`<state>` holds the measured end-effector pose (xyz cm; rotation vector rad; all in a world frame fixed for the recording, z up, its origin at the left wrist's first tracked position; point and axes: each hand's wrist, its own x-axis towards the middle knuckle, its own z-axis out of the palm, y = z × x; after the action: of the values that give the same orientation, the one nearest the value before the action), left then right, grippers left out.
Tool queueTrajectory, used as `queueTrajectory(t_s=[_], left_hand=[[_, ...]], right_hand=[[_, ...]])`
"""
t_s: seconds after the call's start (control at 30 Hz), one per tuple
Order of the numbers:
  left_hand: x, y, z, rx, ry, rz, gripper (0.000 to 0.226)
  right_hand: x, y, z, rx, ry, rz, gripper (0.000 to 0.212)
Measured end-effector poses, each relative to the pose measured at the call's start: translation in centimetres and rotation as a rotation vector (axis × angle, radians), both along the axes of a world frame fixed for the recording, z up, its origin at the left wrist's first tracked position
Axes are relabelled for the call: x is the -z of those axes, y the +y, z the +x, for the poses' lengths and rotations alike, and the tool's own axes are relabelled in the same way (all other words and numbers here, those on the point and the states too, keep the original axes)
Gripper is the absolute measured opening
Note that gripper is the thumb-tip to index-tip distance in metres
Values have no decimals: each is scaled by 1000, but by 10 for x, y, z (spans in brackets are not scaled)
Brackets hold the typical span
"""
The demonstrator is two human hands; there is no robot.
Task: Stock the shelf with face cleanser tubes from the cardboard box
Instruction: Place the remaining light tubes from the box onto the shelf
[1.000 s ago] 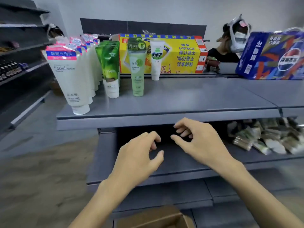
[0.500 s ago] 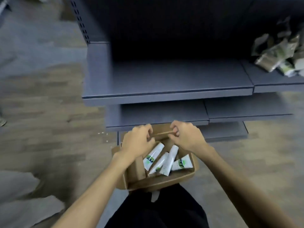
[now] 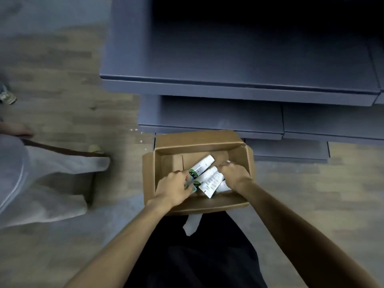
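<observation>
Both hands have been moved down from the far rim into the cardboard box (image 3: 199, 142), which sits on the floor at the foot of the grey shelf (image 3: 239, 88), at 12 o'clock from the person. The left hand (image 3: 174, 189) is curled at the 9 o'clock side of the white face cleanser tubes (image 3: 209, 179), its fingers closed around the green-printed end of one. The right hand (image 3: 233, 175) is pressed in at 3 o'clock, fingers bent down over the tubes; whether one is actually gripped cannot be told. The tubes, earlier fanned apart, are now bunched between the hands. The box is seen closer and more from above than before.
</observation>
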<state>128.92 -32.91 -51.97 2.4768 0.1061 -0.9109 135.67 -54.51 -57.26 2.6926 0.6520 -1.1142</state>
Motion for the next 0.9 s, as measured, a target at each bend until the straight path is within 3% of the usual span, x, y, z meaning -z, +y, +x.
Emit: queueTrajectory(t_s=[0.23, 0.5, 0.6, 0.67, 0.8, 0.9], left_hand=[[9, 9, -12, -23, 55, 31, 18], [10, 3, -10, -84, 53, -6, 15], [10, -2, -5, -100, 52, -32, 16], [12, -4, -3, -105, 44, -37, 17], [14, -10, -3, -98, 39, -23, 20], [16, -13, -4, -78, 41, -14, 22]], right_hand=[[38, 19, -3, -220, -9, -80, 57], [50, 7, 14, -435, -78, 42, 56], [50, -1, 23, -350, -43, 124, 63], [52, -3, 25, -264, -54, 160, 51], [55, 1, 30, 119, -23, 202, 39], [55, 4, 36, 247, 44, 219, 43]])
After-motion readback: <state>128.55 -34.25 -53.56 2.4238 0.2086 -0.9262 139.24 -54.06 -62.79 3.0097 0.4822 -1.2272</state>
